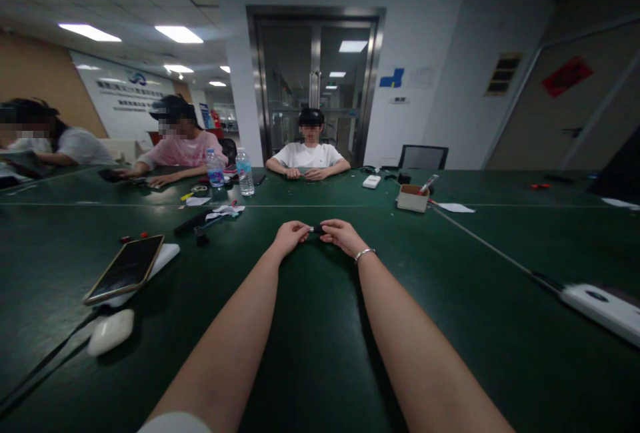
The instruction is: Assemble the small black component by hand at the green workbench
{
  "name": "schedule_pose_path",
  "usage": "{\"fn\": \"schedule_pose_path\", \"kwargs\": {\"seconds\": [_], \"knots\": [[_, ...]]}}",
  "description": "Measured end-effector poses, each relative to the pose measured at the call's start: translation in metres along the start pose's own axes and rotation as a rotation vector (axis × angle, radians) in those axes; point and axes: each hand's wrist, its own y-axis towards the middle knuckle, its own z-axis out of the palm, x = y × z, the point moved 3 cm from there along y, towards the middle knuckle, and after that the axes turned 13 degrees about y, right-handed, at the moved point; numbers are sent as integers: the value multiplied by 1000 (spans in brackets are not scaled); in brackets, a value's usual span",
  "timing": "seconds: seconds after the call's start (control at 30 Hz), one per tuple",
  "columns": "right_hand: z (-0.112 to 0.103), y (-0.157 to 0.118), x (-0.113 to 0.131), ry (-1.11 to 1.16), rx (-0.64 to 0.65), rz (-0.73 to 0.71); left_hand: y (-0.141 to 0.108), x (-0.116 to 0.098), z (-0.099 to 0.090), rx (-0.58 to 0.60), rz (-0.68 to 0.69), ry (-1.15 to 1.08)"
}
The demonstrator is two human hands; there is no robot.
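Note:
Over the green table (320,299), both arms are stretched forward and the hands meet in front of me. Between them is a small black piece with a silver end (318,228); it is too small to tell its exact kind. My left hand (291,238) pinches it at the silver end. The black end is gripped between the thumb and fingers of my right hand (344,235), which wears a silver bracelet (365,255) at the wrist. Fingers partly hide the piece.
To the left lie a phone (127,267) on a white block, a white rounded case (111,333) and a black cord. Water bottles (245,173) stand farther back. A small box (413,198) and a white power strip (603,309) are on the right. Several people sit around the table.

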Motion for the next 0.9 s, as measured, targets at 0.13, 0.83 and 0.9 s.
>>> {"fn": "schedule_pose_path", "kwargs": {"seconds": [0.13, 0.83, 0.9], "knots": [[-1, 0, 0, -5, -5, 2, 3, 5, 1, 5, 4, 48], [1, -2, 2, -21, 61, 5, 5, 9, 3, 46, -29, 153], [1, -3, 2, -22, 70, 5, 6, 10, 2, 45, -31, 174]]}}
